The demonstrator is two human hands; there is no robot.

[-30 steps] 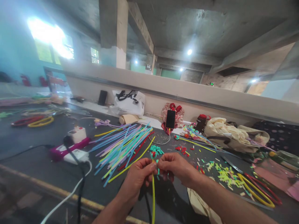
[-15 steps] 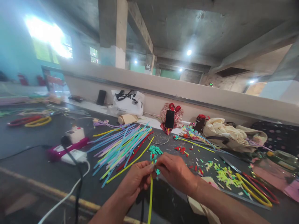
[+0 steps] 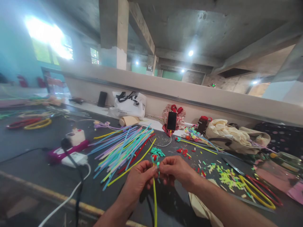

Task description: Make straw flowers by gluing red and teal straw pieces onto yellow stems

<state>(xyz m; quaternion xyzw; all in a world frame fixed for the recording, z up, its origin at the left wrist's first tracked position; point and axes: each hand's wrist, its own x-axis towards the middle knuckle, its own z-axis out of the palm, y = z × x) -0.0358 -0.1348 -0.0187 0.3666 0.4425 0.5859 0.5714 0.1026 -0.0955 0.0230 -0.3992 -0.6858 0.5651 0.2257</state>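
Observation:
My left hand (image 3: 142, 176) is closed in a pinch around a yellow pipe cleaner (image 3: 155, 201), which hangs down toward the front edge. At its top, just above the fingertips, sits a small flower-like head (image 3: 154, 158) of red and teal pieces. My right hand (image 3: 175, 169) is closed too, its thumb and forefinger pinching beside the stem at a teal pipe cleaner piece (image 3: 158, 165), partly hidden by the fingers. Just beyond lies a small heap of cut teal pieces (image 3: 159, 152). Cut red pieces (image 3: 182, 152) lie to its right.
Many coloured pipe cleaners (image 3: 125, 151) lie left of my hands. Scissors (image 3: 251, 183) and cut yellow-green pieces (image 3: 227, 177) are at the right. A phone (image 3: 171, 121) leans at the back. A power strip (image 3: 59, 154) with cables is on the left.
My right hand has drawn slightly back and down from the top of the stem, leaving the red and teal head more exposed. My left hand still holds the yellow pipe cleaner.

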